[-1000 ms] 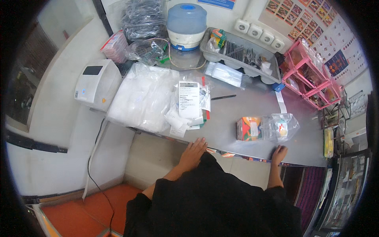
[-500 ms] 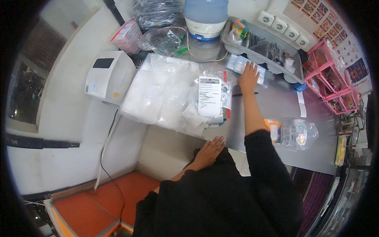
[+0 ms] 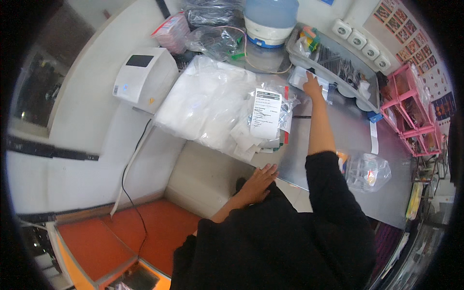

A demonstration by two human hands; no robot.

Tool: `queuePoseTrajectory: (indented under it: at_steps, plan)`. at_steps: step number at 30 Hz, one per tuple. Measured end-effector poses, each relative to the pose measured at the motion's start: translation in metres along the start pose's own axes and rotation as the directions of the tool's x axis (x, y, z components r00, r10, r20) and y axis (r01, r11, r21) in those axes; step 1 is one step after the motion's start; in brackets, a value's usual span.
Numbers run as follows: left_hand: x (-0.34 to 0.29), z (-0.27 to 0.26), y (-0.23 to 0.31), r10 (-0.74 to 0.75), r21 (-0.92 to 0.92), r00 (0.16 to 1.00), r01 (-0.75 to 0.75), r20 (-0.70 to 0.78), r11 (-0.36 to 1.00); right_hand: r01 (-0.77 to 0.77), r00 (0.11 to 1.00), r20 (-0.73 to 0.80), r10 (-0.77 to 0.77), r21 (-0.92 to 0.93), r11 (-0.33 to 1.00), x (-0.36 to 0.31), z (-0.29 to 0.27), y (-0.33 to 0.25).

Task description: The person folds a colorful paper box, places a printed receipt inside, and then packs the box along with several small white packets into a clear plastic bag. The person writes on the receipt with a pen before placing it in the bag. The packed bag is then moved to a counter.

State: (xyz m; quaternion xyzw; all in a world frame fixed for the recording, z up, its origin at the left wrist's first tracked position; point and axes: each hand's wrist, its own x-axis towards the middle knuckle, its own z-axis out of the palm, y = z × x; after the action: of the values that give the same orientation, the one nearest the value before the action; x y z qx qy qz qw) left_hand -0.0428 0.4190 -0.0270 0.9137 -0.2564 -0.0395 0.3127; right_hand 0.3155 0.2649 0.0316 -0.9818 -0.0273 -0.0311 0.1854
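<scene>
My right hand (image 3: 313, 87) reaches across the metal counter and touches a stack of clear plastic bags (image 3: 297, 77) beside the grey tray. Its fingers are stretched and apart, and a small dark patch shows at the fingertips, too small to make out. My left hand (image 3: 260, 181) rests near the counter's front edge with its fingers extended, holding nothing. Between the hands lies a white printed receipt (image 3: 266, 114) on a pile of small clear packets and paper slips. A dark pen (image 3: 302, 117) lies beside my right forearm, partly hidden by it.
White plastic bags (image 3: 198, 96) cover the counter's left part, near a white label printer (image 3: 147, 79). Behind stand a blue water dispenser (image 3: 270, 21) and a grey tray (image 3: 333, 72) of cutlery. At right are a pink rack (image 3: 411, 111) and a clear packaged container (image 3: 366, 172).
My right hand has shifted on the plastic bags, from lying flat to a narrower reach with fingers extended. My left hand stays by the counter edge. The whole view has tilted slightly.
</scene>
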Motion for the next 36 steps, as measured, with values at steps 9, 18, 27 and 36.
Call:
queuePoseTrajectory:
  at_steps: [9,18,27,36]
  plan:
    - [-0.134,0.093,0.038,-0.81,-0.362,0.57,0.732,-0.14,0.577,0.719,0.533,-0.534,-0.656,0.695,0.019,-0.254,-0.033,-0.168]
    - [-0.292,0.32,0.215,-0.936,-0.597,-0.224,0.723,0.272,-0.347,0.1,-0.636,0.007,-0.772,0.992,-0.073,-0.547,0.035,-0.07]
    - [-0.353,0.39,0.388,-0.783,-0.948,-0.593,0.1,0.188,-0.303,-0.143,-0.986,-0.144,0.089,0.99,0.011,-0.745,0.0,0.001]
    - [-0.369,0.571,0.58,-0.403,-0.911,-0.825,-0.408,0.397,-0.062,0.203,-0.926,0.319,0.203,0.873,-0.444,-0.975,0.143,0.112]
